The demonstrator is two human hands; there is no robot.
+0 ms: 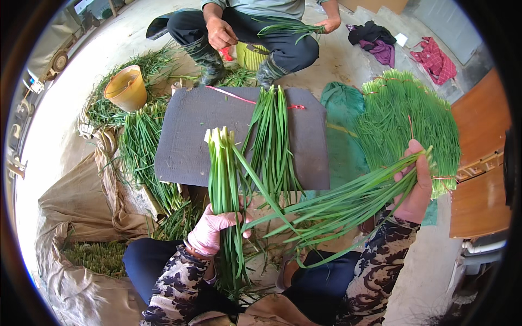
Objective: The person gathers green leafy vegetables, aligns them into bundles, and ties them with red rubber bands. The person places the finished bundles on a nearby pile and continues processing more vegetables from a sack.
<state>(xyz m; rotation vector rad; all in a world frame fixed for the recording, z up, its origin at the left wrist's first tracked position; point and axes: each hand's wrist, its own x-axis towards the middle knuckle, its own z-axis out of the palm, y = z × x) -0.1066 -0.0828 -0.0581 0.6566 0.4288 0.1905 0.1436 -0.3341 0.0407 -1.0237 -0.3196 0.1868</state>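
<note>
My left hand point(216, 228), in a pink glove, is closed round an upright bunch of green leafy stalks point(223, 175), pale cut ends up. Over at the right, my right hand point(414, 183) grips a second, looser bunch of leafy stalks point(350, 203) by its pale ends; its leaves droop left towards the first bunch. Beyond my hands stands a low table with a dark grey top point(195, 122). On it lie loose green stalks point(271, 142) and a thin pink tie point(232, 94).
Opposite sits a person point(261, 24) holding some stalks. Tied green bunches point(408, 122) are massed at the right on green sheeting point(344, 150). To the left are a yellow bucket point(126, 89), piled stalks point(142, 150) and brown sacking point(77, 199). Wooden panels point(481, 122) stand far right.
</note>
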